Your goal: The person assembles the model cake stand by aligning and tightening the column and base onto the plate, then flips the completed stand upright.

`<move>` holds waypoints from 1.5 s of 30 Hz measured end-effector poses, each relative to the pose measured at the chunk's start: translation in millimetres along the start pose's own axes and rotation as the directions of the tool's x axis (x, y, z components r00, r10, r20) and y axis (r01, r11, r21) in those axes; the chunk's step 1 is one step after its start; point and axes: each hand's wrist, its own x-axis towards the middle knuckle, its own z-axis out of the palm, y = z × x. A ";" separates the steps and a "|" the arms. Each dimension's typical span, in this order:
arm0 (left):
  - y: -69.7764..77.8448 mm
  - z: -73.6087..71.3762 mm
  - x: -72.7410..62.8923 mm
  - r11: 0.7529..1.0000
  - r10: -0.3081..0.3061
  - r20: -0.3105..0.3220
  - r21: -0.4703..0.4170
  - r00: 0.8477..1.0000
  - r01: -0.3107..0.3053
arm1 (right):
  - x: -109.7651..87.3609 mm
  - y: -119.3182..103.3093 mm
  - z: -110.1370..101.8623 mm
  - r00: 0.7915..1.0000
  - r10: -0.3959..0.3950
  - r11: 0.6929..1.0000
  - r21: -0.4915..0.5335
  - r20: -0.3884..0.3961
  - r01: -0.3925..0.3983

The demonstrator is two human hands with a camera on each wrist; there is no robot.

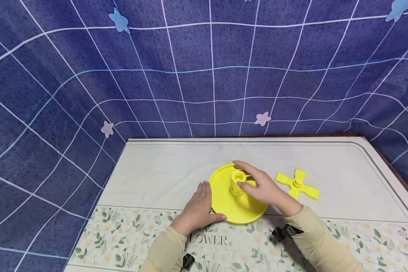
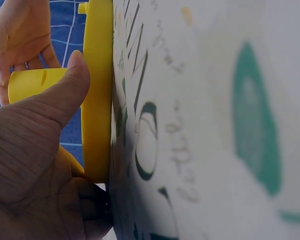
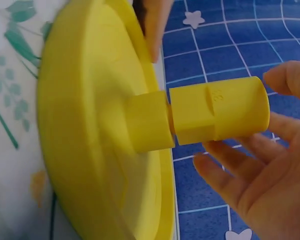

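A yellow round tray with a raised rim lies on the table. From its middle rises a yellow post; a yellow hollow cylinder with flat sides at its lower end sits on top, a thin seam between them. My left hand holds the tray's near left edge, thumb on the front rim and fingers along the left side. Around the cylinder's upper end, my right hand has its thumb and fingers spread apart. In the right wrist view, gaps show between its lower fingers and the cylinder.
To the right of the tray lies a yellow four-armed cross piece with a raised stub at its centre. A white tablecloth with a floral band covers the table. Behind it hangs a blue gridded curtain with stars.
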 end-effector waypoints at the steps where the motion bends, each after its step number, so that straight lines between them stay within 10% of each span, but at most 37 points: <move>1: 0.0 -0.2 -0.1 1.000 -0.001 0.002 -0.001 1.000 0.001 | 0.3 0.4 -0.8 1.000 0.002 1.000 0.011 0.017 -0.002; 20: -1.2 1.2 0.0 1.000 0.001 -0.005 0.001 1.000 -0.001 | -2.4 -5.3 14.8 0.976 0.117 0.989 -0.069 -0.181 -0.132; 37: 0.3 -0.6 -1.4 1.000 0.018 -0.009 -0.003 1.000 -0.018 | -0.9 4.5 3.1 0.998 0.052 0.993 0.100 0.031 -0.055; 45: 0.2 -0.1 -1.1 1.000 0.010 -0.004 0.006 1.000 -0.010 | -1.8 0.6 9.3 0.986 0.129 0.992 0.013 -0.105 -0.129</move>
